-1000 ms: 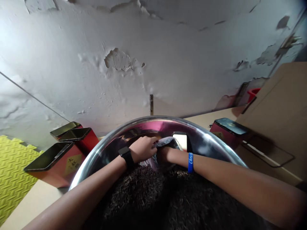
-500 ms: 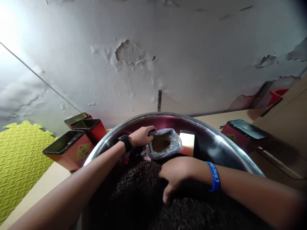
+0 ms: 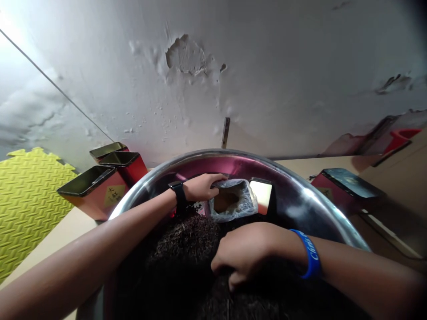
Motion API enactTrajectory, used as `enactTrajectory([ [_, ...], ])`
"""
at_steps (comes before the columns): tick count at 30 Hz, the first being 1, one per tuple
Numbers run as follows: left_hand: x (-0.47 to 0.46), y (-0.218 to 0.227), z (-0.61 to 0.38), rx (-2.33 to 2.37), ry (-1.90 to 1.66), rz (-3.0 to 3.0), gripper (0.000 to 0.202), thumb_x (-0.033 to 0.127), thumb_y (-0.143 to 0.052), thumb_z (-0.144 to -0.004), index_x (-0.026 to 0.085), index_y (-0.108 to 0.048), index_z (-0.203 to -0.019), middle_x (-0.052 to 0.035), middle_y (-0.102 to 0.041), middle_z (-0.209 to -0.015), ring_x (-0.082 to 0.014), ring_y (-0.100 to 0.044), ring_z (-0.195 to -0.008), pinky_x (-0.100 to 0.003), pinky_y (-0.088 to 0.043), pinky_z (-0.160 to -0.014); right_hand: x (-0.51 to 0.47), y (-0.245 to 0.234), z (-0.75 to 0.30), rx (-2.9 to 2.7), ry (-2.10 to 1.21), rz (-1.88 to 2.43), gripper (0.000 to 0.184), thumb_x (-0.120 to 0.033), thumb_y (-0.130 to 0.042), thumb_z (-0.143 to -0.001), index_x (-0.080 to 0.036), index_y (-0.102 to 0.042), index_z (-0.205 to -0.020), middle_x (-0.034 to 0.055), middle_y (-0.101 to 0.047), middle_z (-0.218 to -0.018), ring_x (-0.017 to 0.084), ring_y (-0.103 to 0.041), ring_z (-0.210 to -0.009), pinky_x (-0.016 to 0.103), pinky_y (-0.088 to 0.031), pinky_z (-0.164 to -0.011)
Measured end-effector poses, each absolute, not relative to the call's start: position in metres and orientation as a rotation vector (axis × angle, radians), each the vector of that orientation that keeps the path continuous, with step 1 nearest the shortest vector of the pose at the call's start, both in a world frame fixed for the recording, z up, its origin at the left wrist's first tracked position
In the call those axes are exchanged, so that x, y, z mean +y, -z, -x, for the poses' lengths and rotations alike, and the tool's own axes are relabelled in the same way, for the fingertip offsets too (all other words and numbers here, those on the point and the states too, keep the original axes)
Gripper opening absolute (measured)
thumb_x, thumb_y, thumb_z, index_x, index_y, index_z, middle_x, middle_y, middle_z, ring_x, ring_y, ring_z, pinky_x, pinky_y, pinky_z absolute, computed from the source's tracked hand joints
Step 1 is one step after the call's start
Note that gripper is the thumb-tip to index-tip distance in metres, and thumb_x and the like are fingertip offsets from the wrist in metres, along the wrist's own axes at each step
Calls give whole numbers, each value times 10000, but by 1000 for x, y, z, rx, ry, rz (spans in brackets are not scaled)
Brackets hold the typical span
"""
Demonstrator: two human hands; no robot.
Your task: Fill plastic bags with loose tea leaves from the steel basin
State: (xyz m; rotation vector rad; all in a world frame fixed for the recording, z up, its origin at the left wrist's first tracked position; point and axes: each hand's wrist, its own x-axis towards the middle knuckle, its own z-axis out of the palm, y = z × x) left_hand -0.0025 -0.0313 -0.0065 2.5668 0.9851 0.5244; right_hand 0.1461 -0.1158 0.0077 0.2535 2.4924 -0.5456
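My left hand, with a dark watch on its wrist, pinches the left rim of a clear plastic bag. The bag's mouth gapes towards me, and its inside looks brownish; a pinkish surface shows at its left side. Closer to me, my right hand is curled down at the dark loose tea leaves, its fingertips partly hidden. A blue wristband circles that wrist. Tea leaves and bag are both inside a large shiny metal basin.
Left of the basin stand several open red tins, one with a yellow label. A closed red tin sits at the right, beside a cardboard box. Yellow foam matting lies far left. Behind rises a peeling wall.
My right hand has shifted slightly left and its thumb has curled in towards the leaves. My left hand still grips the bag's rim. The camera view has shifted a little.
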Motion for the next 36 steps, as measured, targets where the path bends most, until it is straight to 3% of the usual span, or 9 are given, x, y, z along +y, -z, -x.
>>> enactTrajectory([
  [6, -29, 7, 2, 982, -542, -2568, 473, 114, -438, -710, 177, -473, -1178, -37, -567, -1125, -158, -530, -988, -242, -394, -866, -91, -30, -162, 2955, 717, -471, 234, -307, -410, -838, -170, -575, -930, 28, -616, -836, 107, -505, -676, 222, -346, -585],
  [9, -30, 7, 0, 973, -526, -2514, 423, 144, -446, -724, 166, -499, -1144, -42, -584, -1092, -160, -543, -959, -248, -413, -838, -71, -28, -170, 3077, 459, -707, 251, -308, -398, -838, -172, -580, -944, 45, -618, -882, 127, -510, -713, 241, -340, -594],
  [12, -32, 5, -3, 932, -507, -2441, 425, 131, -429, -728, 183, -495, -1145, -26, -588, -1081, -145, -547, -944, -239, -420, -825, -57, -9, -174, 2906, 167, -923, 205, -236, -452, -785, -131, -623, -822, 76, -626, -786, 133, -495, -615, 253, -317, -526],
  [16, -37, 4, -7, 929, -472, -2451, 441, 115, -434, -713, 212, -499, -1138, -11, -588, -1081, -145, -541, -951, -241, -415, -828, -53, 16, -171, 2800, 147, -956, 190, -85, -476, -698, -98, -639, -795, 84, -628, -747, 112, -476, -558, 242, -330, -520],
  [23, -33, 3, -1, 986, -454, -2536, 425, 118, -414, -726, 223, -516, -1125, -7, -591, -1074, -146, -536, -948, -241, -402, -835, -80, -8, -159, 3054, 39, -711, 251, -266, -388, -815, -158, -613, -794, 55, -621, -784, 151, -519, -678, 280, -340, -604],
  [27, -28, 5, 4, 1039, -456, -2516, 414, 136, -410, -733, 213, -513, -1127, -7, -587, -1081, -145, -540, -940, -223, -406, -814, -104, -14, -152, 3066, 291, -479, 328, -390, -340, -849, -196, -604, -840, 29, -618, -777, 138, -523, -677, 263, -343, -598],
  [31, -28, 6, 4, 1069, -435, -2524, 405, 157, -414, -735, 223, -521, -1120, 0, -595, -1059, -146, -549, -917, -212, -408, -792, -113, -1, -147, 2642, 532, -415, 578, -616, -511, -645, -164, -598, -994, 82, -617, -877, 189, -547, -721, 271, -368, -564],
  [33, -29, 4, 4, 1078, -420, -2528, 398, 166, -414, -738, 225, -527, -1115, 0, -599, -1052, -150, -552, -912, -212, -409, -786, -112, 6, -144, 2467, 638, -374, 696, -624, -604, -517, -159, -587, -1036, 87, -608, -913, 207, -551, -758, 276, -388, -584],
  [36, -31, 2, 4, 1097, -404, -2525, 397, 171, -416, -735, 221, -532, -1111, -5, -601, -1054, -157, -554, -913, -216, -412, -780, -112, 12, -140, 2363, 810, -246, 728, -565, -662, -474, -193, -550, -1089, 55, -591, -953, 193, -545, -805, 254, -407, -618],
])
